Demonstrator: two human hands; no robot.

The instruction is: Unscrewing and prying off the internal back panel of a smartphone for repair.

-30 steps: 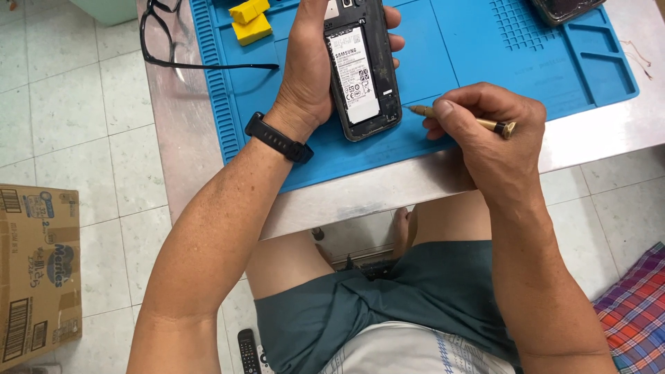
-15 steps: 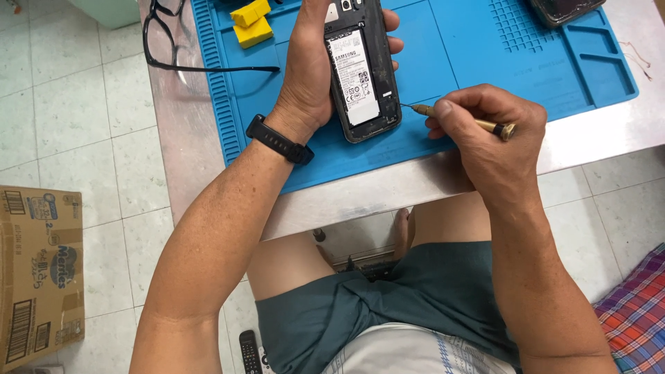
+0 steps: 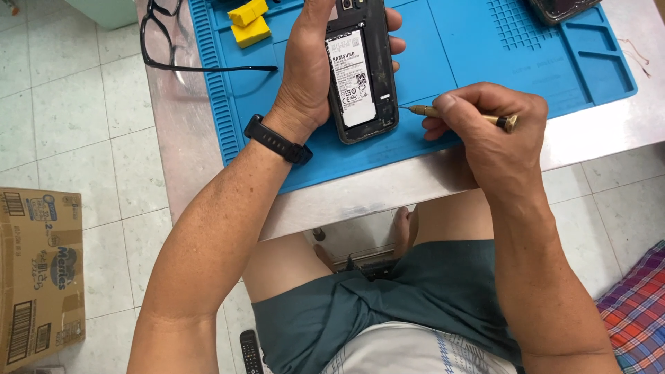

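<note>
Left hand [image 3: 312,66] grips an opened phone [image 3: 361,73], battery [image 3: 352,76] inside; right hand [image 3: 485,131] pinches a screwdriver [image 3: 457,114].

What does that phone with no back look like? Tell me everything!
The phone is black and slim, its back cover off, so a white-labelled battery shows inside the dark, scuffed frame. It stands nearly upright in the picture, slightly tilted, above the blue mat. The left hand wraps around it. The thin screwdriver in the right hand points at its lower right edge.

One opened phone [image 3: 360,73], one screwdriver [image 3: 460,116], two yellow blocks [image 3: 249,21], one pair of glasses [image 3: 166,41], one cardboard box [image 3: 38,273]
</note>
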